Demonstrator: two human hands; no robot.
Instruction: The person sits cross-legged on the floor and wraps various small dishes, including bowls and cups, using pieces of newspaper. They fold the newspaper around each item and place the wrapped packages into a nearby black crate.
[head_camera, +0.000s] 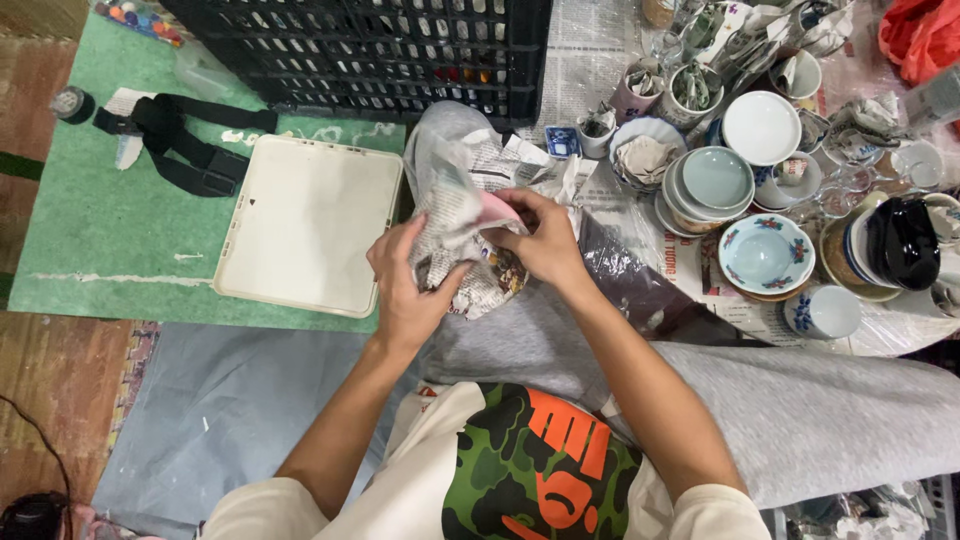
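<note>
- While the white tray (305, 225) lies idle at left, the left hand (408, 285) should keep its fingers clamped under the newspaper bundle (470, 225) over the lap.
- Right hand (545, 240), fingers pinching the paper's edge, wants gentle peeling.
- Bowls (765, 250) crowd the right; mind them.

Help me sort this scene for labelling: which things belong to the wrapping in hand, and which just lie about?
In hand: left hand, right hand, newspaper-wrapped dish.
Lying about: white tray, black crate, black strap, floral bowl, stacked celadon bowls.
</note>
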